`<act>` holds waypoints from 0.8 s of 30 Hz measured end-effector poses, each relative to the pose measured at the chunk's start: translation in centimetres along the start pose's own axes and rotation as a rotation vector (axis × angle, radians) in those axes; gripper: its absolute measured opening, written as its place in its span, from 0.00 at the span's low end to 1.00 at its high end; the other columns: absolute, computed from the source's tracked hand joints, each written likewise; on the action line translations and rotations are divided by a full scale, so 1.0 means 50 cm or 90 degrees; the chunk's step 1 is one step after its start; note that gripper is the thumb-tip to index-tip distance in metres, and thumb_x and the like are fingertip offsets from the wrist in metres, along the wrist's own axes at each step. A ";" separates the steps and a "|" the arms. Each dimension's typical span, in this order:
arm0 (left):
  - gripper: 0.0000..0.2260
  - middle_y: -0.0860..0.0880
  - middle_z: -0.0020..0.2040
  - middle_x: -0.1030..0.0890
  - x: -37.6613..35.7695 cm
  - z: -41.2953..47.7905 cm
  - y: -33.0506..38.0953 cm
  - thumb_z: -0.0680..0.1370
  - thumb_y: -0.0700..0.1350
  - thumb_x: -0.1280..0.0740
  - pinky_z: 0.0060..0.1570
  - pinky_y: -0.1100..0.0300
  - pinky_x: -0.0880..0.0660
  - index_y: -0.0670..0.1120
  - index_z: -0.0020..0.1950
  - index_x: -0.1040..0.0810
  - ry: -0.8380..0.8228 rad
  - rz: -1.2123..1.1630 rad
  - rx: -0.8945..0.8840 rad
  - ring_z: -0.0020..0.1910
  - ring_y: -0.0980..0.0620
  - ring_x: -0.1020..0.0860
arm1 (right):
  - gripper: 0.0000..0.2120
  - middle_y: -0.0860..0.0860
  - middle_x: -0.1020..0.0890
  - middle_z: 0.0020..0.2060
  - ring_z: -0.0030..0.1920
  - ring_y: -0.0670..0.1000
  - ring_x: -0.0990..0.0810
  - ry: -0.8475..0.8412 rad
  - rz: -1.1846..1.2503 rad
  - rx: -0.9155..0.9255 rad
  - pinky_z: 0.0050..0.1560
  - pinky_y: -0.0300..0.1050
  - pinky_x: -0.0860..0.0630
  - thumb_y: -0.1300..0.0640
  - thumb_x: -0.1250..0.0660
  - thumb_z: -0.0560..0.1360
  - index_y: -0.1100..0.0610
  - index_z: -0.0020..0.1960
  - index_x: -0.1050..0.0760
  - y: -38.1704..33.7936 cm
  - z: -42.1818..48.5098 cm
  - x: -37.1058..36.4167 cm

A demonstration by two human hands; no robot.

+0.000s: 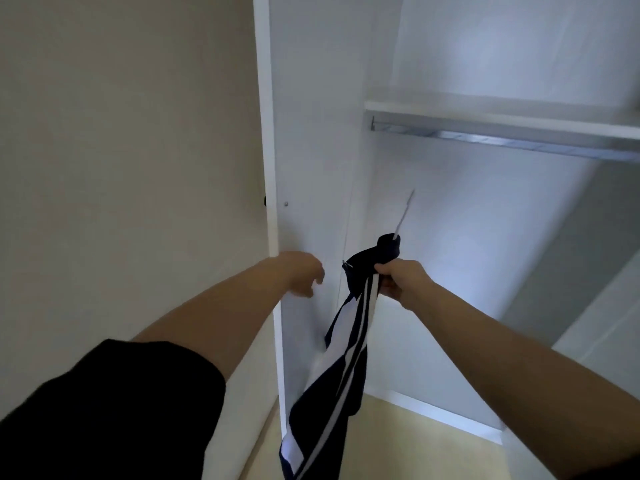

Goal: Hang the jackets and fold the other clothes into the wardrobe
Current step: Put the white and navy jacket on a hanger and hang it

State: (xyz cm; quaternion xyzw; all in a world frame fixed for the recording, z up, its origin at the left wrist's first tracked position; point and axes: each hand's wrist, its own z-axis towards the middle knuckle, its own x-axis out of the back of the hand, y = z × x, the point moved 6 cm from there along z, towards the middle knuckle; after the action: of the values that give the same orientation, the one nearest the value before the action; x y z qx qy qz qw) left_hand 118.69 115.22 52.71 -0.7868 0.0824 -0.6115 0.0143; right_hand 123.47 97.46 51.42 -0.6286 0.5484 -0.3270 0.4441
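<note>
The white wardrobe (433,209) stood open and filled most of the view, and everything else can be placed against it. Its door (311,150) was swung out at the left edge of the opening, with a beige wall (121,150) beyond the door on that side. High in the wardrobe ran a white shelf (502,116), and just under the shelf a metal hanging rail (502,140) crossed the compartment. At the foot of the wardrobe a strip of pale yellowish floor (415,445) showed. In front of the opening, well below the rail, hung the jacket (346,368), dark navy with white stripes and a white panel, trailing down towards the bottom edge of the picture. The right hand (398,280) was clenched round the bunched top of the jacket, holding it before the lower part of the compartment. The left hand (304,273), its arm in a short black sleeve (121,410), was stretched towards the inner face of the door, beside the jacket and apart from it; its fingers were loosely curled and held nothing. A thin pale piece, possibly the hook of a hanger (403,213), stuck up from the jacket's collar, though motion blur left that uncertain.
</note>
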 end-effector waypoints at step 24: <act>0.21 0.51 0.27 0.36 0.116 0.335 0.255 0.83 0.47 0.44 0.26 0.66 0.40 0.46 0.29 0.40 0.166 -0.483 -0.020 0.26 0.55 0.37 | 0.07 0.53 0.22 0.39 0.37 0.47 0.23 0.039 -0.120 0.078 0.40 0.42 0.26 0.62 0.33 0.76 0.62 0.54 0.25 -0.176 0.247 0.250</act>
State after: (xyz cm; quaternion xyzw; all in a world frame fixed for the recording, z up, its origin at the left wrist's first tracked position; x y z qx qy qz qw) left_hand 134.79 100.49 52.48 -0.6773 -0.2034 -0.6669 -0.2350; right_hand 140.38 87.69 53.69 -0.6387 0.4790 -0.4195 0.4319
